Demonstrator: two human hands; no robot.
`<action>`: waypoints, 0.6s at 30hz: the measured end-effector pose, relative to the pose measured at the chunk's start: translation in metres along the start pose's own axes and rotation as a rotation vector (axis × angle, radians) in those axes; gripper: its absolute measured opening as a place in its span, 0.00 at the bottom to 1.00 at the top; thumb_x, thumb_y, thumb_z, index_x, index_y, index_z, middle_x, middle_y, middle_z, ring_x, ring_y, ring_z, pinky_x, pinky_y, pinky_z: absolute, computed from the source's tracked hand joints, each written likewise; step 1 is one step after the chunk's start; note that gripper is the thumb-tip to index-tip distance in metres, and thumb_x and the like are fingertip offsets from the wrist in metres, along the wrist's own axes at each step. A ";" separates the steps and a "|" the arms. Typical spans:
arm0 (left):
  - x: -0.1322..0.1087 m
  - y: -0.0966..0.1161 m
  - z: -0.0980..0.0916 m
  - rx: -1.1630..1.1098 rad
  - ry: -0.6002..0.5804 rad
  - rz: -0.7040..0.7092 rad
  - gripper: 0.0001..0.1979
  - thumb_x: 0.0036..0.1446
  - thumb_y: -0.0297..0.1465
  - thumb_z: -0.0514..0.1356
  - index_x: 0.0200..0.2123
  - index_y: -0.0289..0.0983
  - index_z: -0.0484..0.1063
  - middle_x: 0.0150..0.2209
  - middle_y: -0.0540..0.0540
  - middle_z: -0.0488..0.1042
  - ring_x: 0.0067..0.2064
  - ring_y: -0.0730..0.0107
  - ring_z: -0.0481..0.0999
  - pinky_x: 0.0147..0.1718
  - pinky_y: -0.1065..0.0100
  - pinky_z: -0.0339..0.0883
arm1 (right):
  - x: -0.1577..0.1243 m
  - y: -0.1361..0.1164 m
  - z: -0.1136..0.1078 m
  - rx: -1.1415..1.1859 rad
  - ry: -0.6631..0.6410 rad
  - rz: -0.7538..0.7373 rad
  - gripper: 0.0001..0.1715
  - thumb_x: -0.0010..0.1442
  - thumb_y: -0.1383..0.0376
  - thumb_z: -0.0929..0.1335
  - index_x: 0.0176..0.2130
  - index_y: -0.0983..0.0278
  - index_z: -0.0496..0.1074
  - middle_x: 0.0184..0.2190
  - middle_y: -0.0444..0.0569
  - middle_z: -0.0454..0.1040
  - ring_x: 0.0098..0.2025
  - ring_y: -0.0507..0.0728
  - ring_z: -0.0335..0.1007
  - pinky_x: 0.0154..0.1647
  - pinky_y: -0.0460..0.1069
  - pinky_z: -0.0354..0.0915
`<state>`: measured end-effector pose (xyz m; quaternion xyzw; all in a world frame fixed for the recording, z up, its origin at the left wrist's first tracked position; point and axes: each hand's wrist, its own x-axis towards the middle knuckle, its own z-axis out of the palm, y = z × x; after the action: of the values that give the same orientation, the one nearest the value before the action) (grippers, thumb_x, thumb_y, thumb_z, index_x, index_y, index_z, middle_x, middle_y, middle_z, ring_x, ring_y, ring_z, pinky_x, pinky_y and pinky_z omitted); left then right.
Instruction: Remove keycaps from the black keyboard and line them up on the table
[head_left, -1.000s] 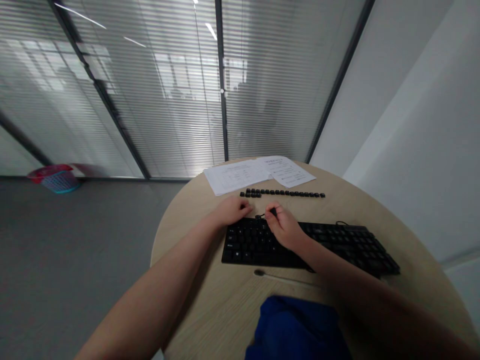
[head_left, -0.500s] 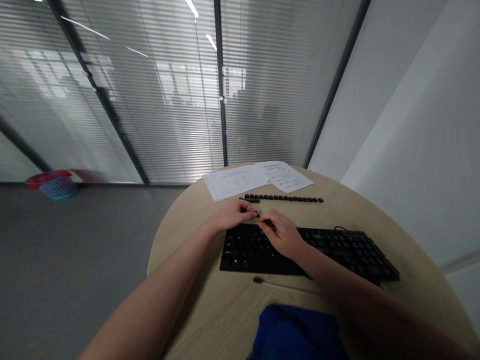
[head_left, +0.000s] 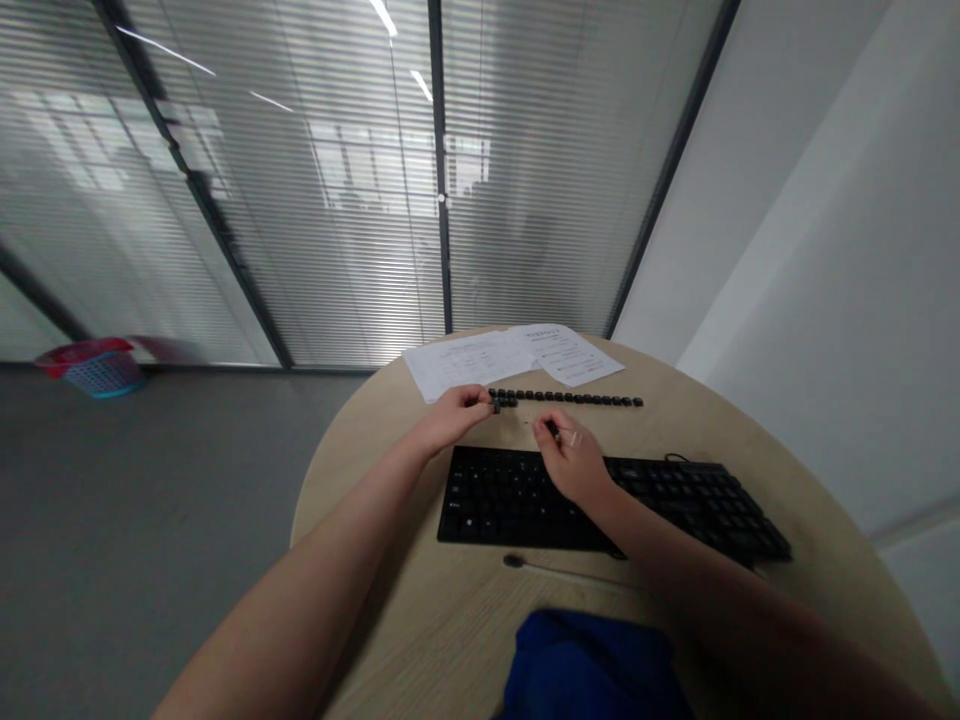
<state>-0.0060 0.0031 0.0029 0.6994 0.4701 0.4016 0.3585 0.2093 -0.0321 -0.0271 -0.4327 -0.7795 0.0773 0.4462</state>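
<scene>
My left hand (head_left: 459, 412) is at the left end of the row of black keycaps (head_left: 570, 397), its thumb and fingers pinched on a small black keycap (head_left: 495, 406). A short second row of keycaps lies just below the long one. My right hand (head_left: 571, 455) is over the upper edge of the black keyboard (head_left: 502, 500), its fingers closed round a small dark object (head_left: 553, 430) too small to make out. The hands are apart.
Printed sheets (head_left: 469, 362) lie at the far edge of the round wooden table (head_left: 420, 620). A brush (head_left: 562, 573) lies in front of the keyboard, near blue cloth (head_left: 592, 665). A red and blue basket (head_left: 101, 370) stands on the floor, left.
My left hand has moved left and slightly away from me, to the keycap row. My right hand has shifted a little to the right, widening the gap between the hands.
</scene>
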 end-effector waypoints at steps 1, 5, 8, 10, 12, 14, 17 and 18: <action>0.000 0.001 0.000 -0.028 -0.029 0.007 0.10 0.48 0.38 0.59 0.26 0.36 0.68 0.24 0.53 0.65 0.29 0.71 0.63 0.31 0.68 0.56 | 0.001 0.000 -0.001 -0.001 0.012 -0.026 0.16 0.68 0.61 0.58 0.31 0.61 0.65 0.26 0.45 0.68 0.31 0.56 0.66 0.34 0.50 0.59; -0.004 0.005 0.003 -0.097 -0.157 0.038 0.10 0.50 0.38 0.60 0.28 0.36 0.70 0.26 0.53 0.66 0.29 0.72 0.63 0.31 0.69 0.56 | 0.001 -0.001 -0.005 -0.044 0.103 -0.164 0.18 0.69 0.64 0.56 0.32 0.62 0.68 0.34 0.51 0.71 0.42 0.59 0.66 0.45 0.54 0.62; -0.006 0.009 0.004 -0.120 -0.209 0.050 0.10 0.50 0.38 0.61 0.29 0.36 0.69 0.27 0.53 0.66 0.30 0.73 0.63 0.31 0.69 0.56 | 0.000 -0.002 -0.005 -0.023 0.075 -0.216 0.15 0.67 0.68 0.57 0.45 0.62 0.70 0.41 0.53 0.73 0.45 0.59 0.68 0.47 0.54 0.64; -0.007 0.011 0.005 -0.129 -0.238 0.057 0.10 0.50 0.38 0.61 0.29 0.36 0.69 0.27 0.53 0.66 0.30 0.72 0.64 0.32 0.69 0.57 | -0.002 -0.002 -0.004 -0.031 0.005 -0.216 0.17 0.67 0.68 0.58 0.50 0.61 0.69 0.42 0.53 0.74 0.43 0.59 0.70 0.44 0.53 0.65; -0.007 0.013 0.006 -0.143 -0.272 0.066 0.11 0.50 0.38 0.61 0.29 0.36 0.69 0.27 0.53 0.67 0.31 0.72 0.65 0.34 0.69 0.58 | -0.002 -0.003 -0.003 -0.056 -0.039 -0.204 0.16 0.67 0.65 0.61 0.52 0.61 0.69 0.41 0.52 0.75 0.39 0.58 0.71 0.41 0.52 0.66; -0.008 0.013 0.007 -0.149 -0.303 0.066 0.11 0.49 0.39 0.61 0.29 0.36 0.69 0.27 0.53 0.68 0.32 0.71 0.65 0.34 0.69 0.59 | -0.003 -0.005 -0.003 -0.063 -0.049 -0.203 0.15 0.66 0.62 0.64 0.51 0.61 0.71 0.39 0.51 0.75 0.36 0.57 0.71 0.39 0.51 0.66; -0.008 0.011 0.009 -0.135 -0.332 0.040 0.11 0.49 0.39 0.62 0.29 0.36 0.70 0.27 0.52 0.68 0.31 0.71 0.66 0.33 0.69 0.59 | -0.002 -0.006 -0.003 -0.064 -0.042 -0.214 0.11 0.64 0.61 0.66 0.45 0.61 0.74 0.36 0.50 0.75 0.36 0.57 0.71 0.38 0.50 0.66; -0.008 0.010 0.010 -0.128 -0.342 0.029 0.11 0.48 0.39 0.62 0.29 0.36 0.70 0.27 0.52 0.69 0.31 0.71 0.65 0.32 0.69 0.58 | -0.002 -0.006 -0.003 -0.071 -0.038 -0.213 0.10 0.64 0.61 0.67 0.43 0.61 0.74 0.35 0.50 0.75 0.36 0.57 0.71 0.38 0.50 0.66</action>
<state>0.0046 -0.0084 0.0061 0.7401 0.3656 0.3112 0.4710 0.2082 -0.0380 -0.0231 -0.3614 -0.8316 0.0100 0.4217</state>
